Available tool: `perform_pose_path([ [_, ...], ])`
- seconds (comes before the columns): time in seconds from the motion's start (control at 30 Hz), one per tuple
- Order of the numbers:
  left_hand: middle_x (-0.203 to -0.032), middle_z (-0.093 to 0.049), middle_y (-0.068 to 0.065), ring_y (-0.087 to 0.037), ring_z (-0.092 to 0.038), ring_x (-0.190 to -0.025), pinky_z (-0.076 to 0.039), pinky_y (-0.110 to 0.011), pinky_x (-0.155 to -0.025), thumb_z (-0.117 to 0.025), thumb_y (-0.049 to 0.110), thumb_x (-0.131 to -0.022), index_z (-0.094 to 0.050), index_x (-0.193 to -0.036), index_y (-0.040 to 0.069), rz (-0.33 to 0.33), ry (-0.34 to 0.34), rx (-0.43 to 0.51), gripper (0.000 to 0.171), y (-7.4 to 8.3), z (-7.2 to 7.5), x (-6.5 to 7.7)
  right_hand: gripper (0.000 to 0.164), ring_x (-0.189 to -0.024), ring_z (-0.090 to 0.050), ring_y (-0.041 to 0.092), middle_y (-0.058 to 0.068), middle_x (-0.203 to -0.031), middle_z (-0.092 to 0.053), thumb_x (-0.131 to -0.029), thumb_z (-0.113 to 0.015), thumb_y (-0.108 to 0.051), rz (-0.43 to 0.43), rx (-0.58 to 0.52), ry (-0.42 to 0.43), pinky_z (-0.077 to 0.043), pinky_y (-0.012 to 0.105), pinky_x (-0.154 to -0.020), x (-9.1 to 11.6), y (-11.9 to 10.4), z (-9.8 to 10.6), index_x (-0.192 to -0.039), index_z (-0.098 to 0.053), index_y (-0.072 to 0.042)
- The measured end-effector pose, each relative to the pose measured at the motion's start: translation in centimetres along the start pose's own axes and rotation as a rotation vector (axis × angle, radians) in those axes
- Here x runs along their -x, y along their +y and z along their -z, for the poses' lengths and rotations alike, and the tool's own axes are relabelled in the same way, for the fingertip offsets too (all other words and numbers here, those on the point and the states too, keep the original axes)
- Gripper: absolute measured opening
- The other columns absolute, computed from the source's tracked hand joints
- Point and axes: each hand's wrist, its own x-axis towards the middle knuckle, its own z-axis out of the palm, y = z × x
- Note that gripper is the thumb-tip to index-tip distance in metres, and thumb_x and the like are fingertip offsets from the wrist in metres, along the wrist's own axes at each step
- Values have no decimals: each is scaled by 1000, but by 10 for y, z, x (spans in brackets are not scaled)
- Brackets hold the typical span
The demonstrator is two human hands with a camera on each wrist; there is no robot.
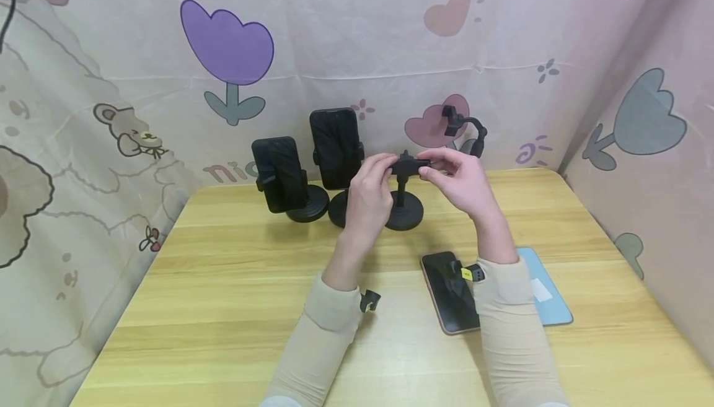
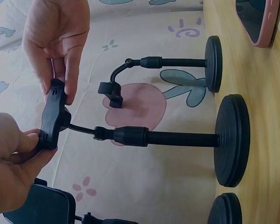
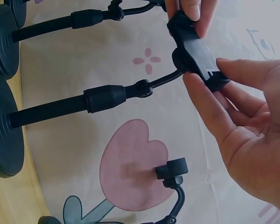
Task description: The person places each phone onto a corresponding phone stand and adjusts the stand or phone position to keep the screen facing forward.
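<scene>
A black phone stand stands near the back of the table, upright on its round base. Its clamp is held between both hands. The left hand pinches one end of the clamp with thumb and fingers. At the other end, the right hand grips the clamp, its thumb on one side and fingers on the other. The clamp has no phone in it. Behind the right hand rises a second stand with a bent neck and an unfilled clamp.
To the left, two more stands hold black-screened phones, the taller phone nearer the hands. A phone lies face up on the wooden table. Beside it, a light-blue flat object lies partly under the right forearm. Patterned cloth hangs behind.
</scene>
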Motion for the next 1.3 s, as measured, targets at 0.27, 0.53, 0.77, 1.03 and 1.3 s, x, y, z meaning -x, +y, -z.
perform_pose_path([
  [0.27, -118, -72, -16, -28, -71, -111, -57, -27, -97, -60, -9, -100, -74, -116, -6, 43, 12, 68, 21, 1, 2, 0, 27, -81, -72, 4, 20, -100, -75, -96, -76, -11, 11, 21, 14, -54, 19, -72, 0, -1, 0, -122, -75, -4],
  [0.53, -114, -73, -17, -29, -72, -107, -58, -31, -96, -62, -7, -99, -74, -112, -6, 76, 48, 88, 17, 1, 2, -1, 27, -79, -72, 4, 22, -101, -75, -97, -74, -9, -1, 9, 11, -57, 18, -77, -1, -6, -1, -124, -74, -2],
  [0.77, -114, -73, -17, -29, -73, -107, -58, -29, -96, -63, -9, -98, -73, -112, -6, 111, 50, 131, 17, -2, 3, 0, 29, -78, -73, 4, 22, -103, -75, -98, -73, -9, -18, 11, 4, -58, 18, -77, -1, -6, -3, -126, -73, -2],
  [1.03, -117, -72, -17, -27, -73, -109, -55, -23, -98, -64, -8, -98, -71, -115, -6, 121, 27, 205, 18, -5, 5, 3, 33, -102, -73, 19, 15, -117, -74, -100, -71, -16, -13, 71, -24, -58, 26, -86, 5, -7, -4, -131, -71, -7],
  [1.3, -122, -71, -18, -27, -72, -111, -54, -21, -98, -64, -10, -97, -71, -120, -6, 102, -1, 197, 24, -2, 7, 2, 42, -133, -58, 32, 14, -141, -62, -99, -70, -7, 102, 88, -9, -52, 47, -106, 13, -16, -2, -140, -62, -1],
])
